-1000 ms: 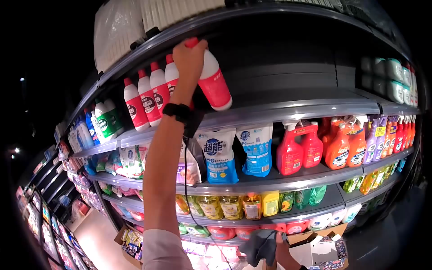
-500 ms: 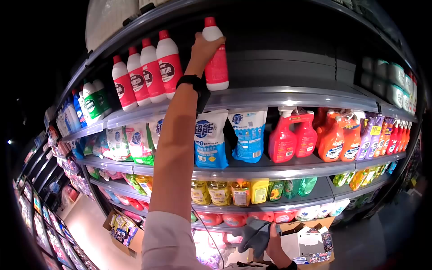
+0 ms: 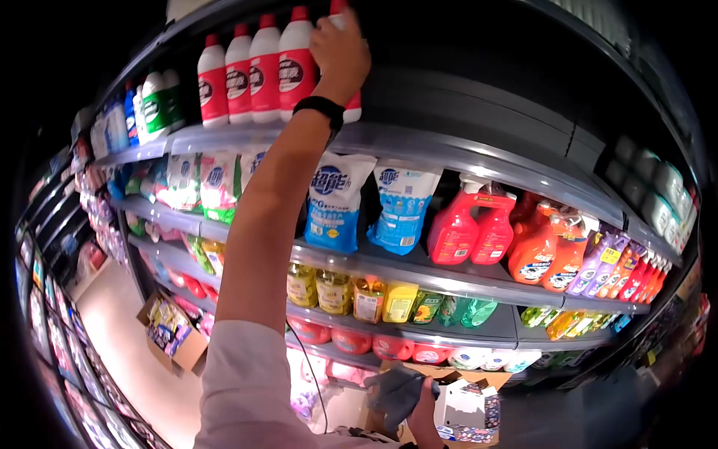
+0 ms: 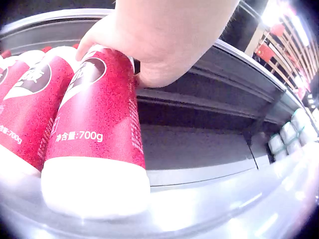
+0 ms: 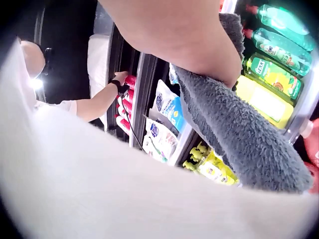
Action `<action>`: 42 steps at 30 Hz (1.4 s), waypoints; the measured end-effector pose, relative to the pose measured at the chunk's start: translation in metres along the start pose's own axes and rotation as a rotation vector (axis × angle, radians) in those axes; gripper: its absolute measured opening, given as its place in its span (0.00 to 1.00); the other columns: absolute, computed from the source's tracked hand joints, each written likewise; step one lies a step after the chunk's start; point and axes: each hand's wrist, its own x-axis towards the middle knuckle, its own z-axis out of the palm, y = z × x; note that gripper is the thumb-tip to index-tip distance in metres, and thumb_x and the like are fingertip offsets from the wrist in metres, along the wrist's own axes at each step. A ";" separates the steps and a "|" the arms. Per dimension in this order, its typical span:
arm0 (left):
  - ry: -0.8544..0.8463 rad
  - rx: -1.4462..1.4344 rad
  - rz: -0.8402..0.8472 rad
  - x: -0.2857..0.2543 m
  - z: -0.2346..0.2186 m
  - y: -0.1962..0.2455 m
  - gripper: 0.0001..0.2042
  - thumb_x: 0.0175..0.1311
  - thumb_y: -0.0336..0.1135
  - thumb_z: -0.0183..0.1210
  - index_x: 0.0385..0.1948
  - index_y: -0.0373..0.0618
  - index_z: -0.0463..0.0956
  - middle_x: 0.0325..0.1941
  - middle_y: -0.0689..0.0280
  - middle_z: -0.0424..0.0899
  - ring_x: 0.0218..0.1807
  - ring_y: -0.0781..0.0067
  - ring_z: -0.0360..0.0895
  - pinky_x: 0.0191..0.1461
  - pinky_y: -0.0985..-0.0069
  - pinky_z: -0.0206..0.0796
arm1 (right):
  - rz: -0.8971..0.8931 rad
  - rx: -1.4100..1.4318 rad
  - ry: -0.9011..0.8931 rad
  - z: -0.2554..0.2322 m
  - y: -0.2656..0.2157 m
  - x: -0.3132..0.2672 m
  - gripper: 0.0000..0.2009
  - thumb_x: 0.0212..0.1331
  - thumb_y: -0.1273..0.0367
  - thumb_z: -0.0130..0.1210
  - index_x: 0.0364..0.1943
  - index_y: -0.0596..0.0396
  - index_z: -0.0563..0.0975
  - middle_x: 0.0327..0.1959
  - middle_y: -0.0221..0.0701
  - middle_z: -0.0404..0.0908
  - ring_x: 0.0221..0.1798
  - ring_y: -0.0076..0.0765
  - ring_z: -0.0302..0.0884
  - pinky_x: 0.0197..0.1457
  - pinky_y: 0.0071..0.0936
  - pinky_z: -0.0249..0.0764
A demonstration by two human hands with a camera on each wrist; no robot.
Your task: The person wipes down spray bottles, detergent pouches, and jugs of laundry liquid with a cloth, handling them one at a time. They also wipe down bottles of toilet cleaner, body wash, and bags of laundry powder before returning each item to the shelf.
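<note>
At an upper shelf [image 3: 479, 166], gripping a grey cloth [image 3: 395, 391] at the head frame's bottom centre in the right hand [image 3: 425, 415] with partly hidden fingers, and a red-and-white bottle [image 4: 97, 144] at upper centre in the left hand [image 3: 342, 54] with curled fingers.

Bottle [image 4: 94, 124] now nearer other bottles [image 3: 265, 75]

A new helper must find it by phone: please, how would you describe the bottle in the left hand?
Start at the long shelf above the blue-and-white bags. Toward its left, red-labelled white bottles stand in a row; go to the right end. The bottle there differs from its neighbours: it alone is gripped by the left hand.
</note>
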 end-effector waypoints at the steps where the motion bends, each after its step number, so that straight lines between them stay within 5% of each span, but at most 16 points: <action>1: 0.128 0.169 0.189 -0.010 -0.025 0.009 0.32 0.52 0.36 0.64 0.62 0.44 0.64 0.61 0.51 0.68 0.58 0.42 0.68 0.50 0.56 0.69 | 0.003 -0.006 0.014 0.000 -0.003 0.000 0.29 0.69 0.46 0.46 0.58 0.58 0.69 0.55 0.38 0.78 0.55 0.39 0.78 0.59 0.37 0.76; 2: 0.251 0.339 0.380 -0.018 -0.041 0.015 0.25 0.53 0.30 0.60 0.57 0.46 0.73 0.55 0.52 0.75 0.55 0.54 0.72 0.51 0.62 0.69 | 0.005 -0.013 0.026 0.001 -0.007 -0.002 0.29 0.69 0.47 0.45 0.58 0.58 0.69 0.55 0.38 0.78 0.55 0.39 0.78 0.59 0.37 0.76; 3: 0.010 0.371 0.361 -0.019 -0.031 0.008 0.36 0.53 0.32 0.59 0.70 0.52 0.58 0.69 0.51 0.60 0.66 0.39 0.59 0.60 0.51 0.64 | 0.034 -0.005 0.012 0.003 -0.013 -0.006 0.28 0.70 0.48 0.45 0.58 0.59 0.69 0.54 0.38 0.78 0.55 0.40 0.78 0.59 0.38 0.76; 6: 0.108 0.294 0.462 -0.030 -0.010 -0.012 0.35 0.55 0.31 0.57 0.70 0.52 0.58 0.70 0.50 0.59 0.68 0.37 0.58 0.59 0.48 0.65 | 0.112 0.016 -0.039 -0.005 -0.017 -0.007 0.27 0.70 0.48 0.45 0.57 0.59 0.69 0.53 0.38 0.78 0.55 0.40 0.78 0.60 0.38 0.75; 8: 0.110 0.336 0.384 -0.045 -0.026 -0.003 0.36 0.53 0.34 0.62 0.68 0.50 0.58 0.66 0.48 0.66 0.65 0.39 0.65 0.56 0.51 0.69 | 0.134 -0.024 -0.017 -0.003 -0.023 -0.017 0.27 0.70 0.48 0.45 0.58 0.59 0.69 0.54 0.38 0.78 0.56 0.40 0.78 0.60 0.38 0.75; 12: 0.134 0.210 0.246 -0.057 -0.008 -0.012 0.39 0.47 0.30 0.64 0.67 0.66 0.61 0.71 0.56 0.58 0.68 0.34 0.57 0.52 0.45 0.66 | 0.189 -0.100 0.021 -0.007 -0.032 -0.034 0.27 0.71 0.47 0.43 0.58 0.56 0.70 0.57 0.38 0.77 0.58 0.43 0.76 0.64 0.41 0.72; 18: 0.186 0.194 0.141 -0.121 -0.042 -0.003 0.36 0.51 0.29 0.61 0.68 0.52 0.60 0.71 0.49 0.58 0.66 0.37 0.60 0.62 0.44 0.58 | 0.238 -0.039 -0.230 -0.050 -0.032 -0.051 0.30 0.71 0.45 0.39 0.61 0.57 0.69 0.59 0.39 0.76 0.61 0.43 0.74 0.66 0.42 0.69; 20: 0.154 -0.068 0.155 -0.174 -0.089 0.013 0.34 0.54 0.33 0.60 0.67 0.47 0.60 0.68 0.47 0.60 0.66 0.39 0.61 0.63 0.46 0.56 | 0.283 -0.053 -0.126 -0.062 -0.025 -0.048 0.30 0.72 0.46 0.38 0.61 0.58 0.69 0.59 0.38 0.76 0.60 0.42 0.75 0.65 0.40 0.70; 23: -0.335 -0.186 -0.045 -0.301 -0.195 0.039 0.33 0.57 0.34 0.58 0.67 0.42 0.58 0.65 0.42 0.63 0.65 0.37 0.61 0.65 0.49 0.56 | 0.327 -0.062 -0.083 -0.075 -0.016 -0.045 0.27 0.71 0.48 0.42 0.56 0.58 0.73 0.53 0.37 0.80 0.54 0.39 0.79 0.60 0.37 0.74; 24: -0.397 -0.196 -0.060 -0.356 -0.223 0.045 0.29 0.57 0.34 0.57 0.64 0.45 0.65 0.60 0.46 0.68 0.56 0.41 0.69 0.56 0.54 0.65 | 0.347 -0.029 -0.108 -0.078 -0.015 -0.043 0.24 0.70 0.50 0.46 0.53 0.58 0.75 0.50 0.36 0.81 0.51 0.38 0.80 0.57 0.37 0.76; 26: -0.972 -0.457 -0.430 -0.456 -0.288 0.038 0.22 0.63 0.41 0.57 0.58 0.44 0.70 0.46 0.53 0.80 0.42 0.55 0.82 0.44 0.61 0.74 | 0.308 -0.023 -0.210 -0.088 0.003 -0.031 0.24 0.72 0.51 0.44 0.52 0.58 0.76 0.46 0.33 0.82 0.47 0.34 0.80 0.54 0.34 0.77; 28: -1.201 -0.610 -0.927 -0.542 -0.324 0.016 0.22 0.63 0.45 0.58 0.56 0.44 0.73 0.43 0.58 0.84 0.41 0.63 0.83 0.44 0.67 0.74 | 0.179 -0.050 -0.187 -0.034 -0.011 -0.058 0.24 0.74 0.51 0.39 0.54 0.57 0.76 0.48 0.32 0.82 0.48 0.32 0.79 0.55 0.30 0.74; 34: -1.125 -0.463 -1.031 -0.546 -0.420 -0.009 0.18 0.66 0.38 0.58 0.55 0.43 0.73 0.44 0.56 0.84 0.36 0.65 0.84 0.38 0.72 0.74 | 0.160 -0.505 -0.081 -0.006 0.087 -0.081 0.31 0.72 0.46 0.40 0.57 0.63 0.73 0.54 0.34 0.77 0.56 0.31 0.71 0.63 0.25 0.64; 37: -1.080 -0.227 -0.965 -0.536 -0.466 -0.056 0.17 0.65 0.38 0.59 0.53 0.43 0.74 0.39 0.55 0.85 0.35 0.57 0.83 0.38 0.66 0.74 | 0.211 -0.767 -0.135 0.057 0.133 -0.123 0.29 0.71 0.46 0.42 0.55 0.59 0.74 0.46 0.28 0.78 0.46 0.24 0.72 0.53 0.22 0.68; 39: -1.018 -0.028 -0.914 -0.532 -0.499 -0.092 0.13 0.63 0.38 0.58 0.47 0.44 0.76 0.32 0.53 0.84 0.36 0.49 0.82 0.37 0.59 0.72 | 0.292 -0.837 -0.404 0.085 0.166 -0.143 0.38 0.70 0.39 0.33 0.51 0.67 0.74 0.50 0.45 0.77 0.54 0.35 0.71 0.60 0.29 0.64; 42: -0.953 0.016 -0.945 -0.539 -0.555 -0.147 0.09 0.64 0.37 0.57 0.39 0.42 0.76 0.30 0.51 0.82 0.35 0.46 0.81 0.36 0.56 0.70 | 0.404 -0.899 -0.438 0.107 0.247 -0.163 0.34 0.71 0.42 0.34 0.48 0.63 0.76 0.43 0.45 0.80 0.50 0.36 0.74 0.55 0.32 0.67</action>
